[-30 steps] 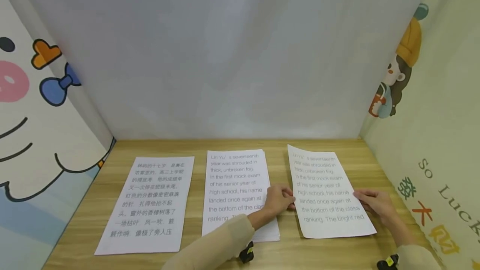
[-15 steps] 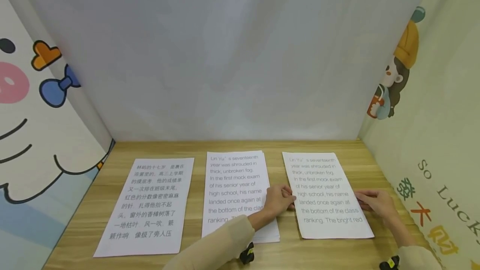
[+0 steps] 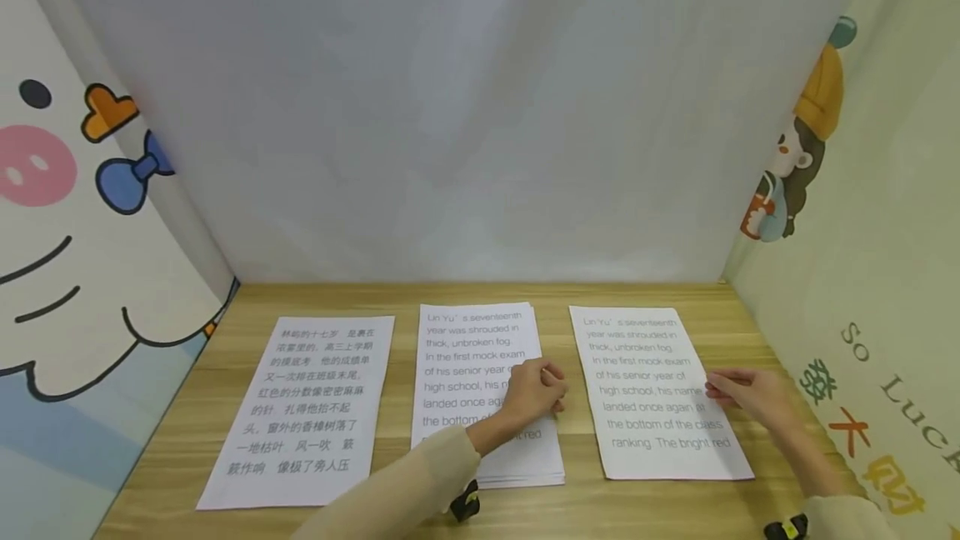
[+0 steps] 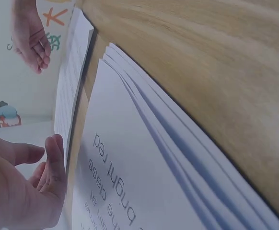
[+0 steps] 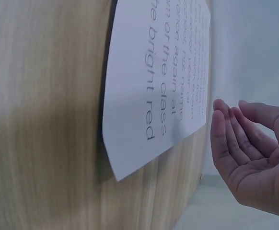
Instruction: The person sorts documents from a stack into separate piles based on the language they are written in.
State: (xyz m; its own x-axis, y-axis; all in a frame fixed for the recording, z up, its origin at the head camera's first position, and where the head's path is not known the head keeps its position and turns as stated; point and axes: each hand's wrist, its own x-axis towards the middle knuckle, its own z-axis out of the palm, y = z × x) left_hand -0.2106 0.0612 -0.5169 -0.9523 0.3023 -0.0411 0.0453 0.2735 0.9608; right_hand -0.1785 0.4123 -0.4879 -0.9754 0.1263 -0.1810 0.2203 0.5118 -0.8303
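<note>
My left hand (image 3: 531,397) hovers over the right side of the middle stack of printed paper (image 3: 468,357). In the left wrist view its thumb and fingers (image 4: 55,158) are bent loosely with nothing between them, apart from the stack (image 4: 115,143). On the right lies a printed English sheet (image 3: 652,390), flat on the table in the head view. Beside its right edge is my right hand (image 3: 750,397). The right wrist view has this hand (image 5: 254,158) raised above the table with loosely curved fingers, holding nothing and apart from the paper (image 5: 149,96).
A sheet with Chinese text (image 3: 300,407) lies on the left of the wooden table (image 3: 405,515). A pale curtain (image 3: 465,123) rises behind the table. Printed cartoon panels stand at the left (image 3: 45,273) and right (image 3: 885,232).
The right-hand sheet, its far left corner lifted earlier, has settled flat. Both hands have let go of its sides; the left has moved left over the middle stack, the right has risen slightly.
</note>
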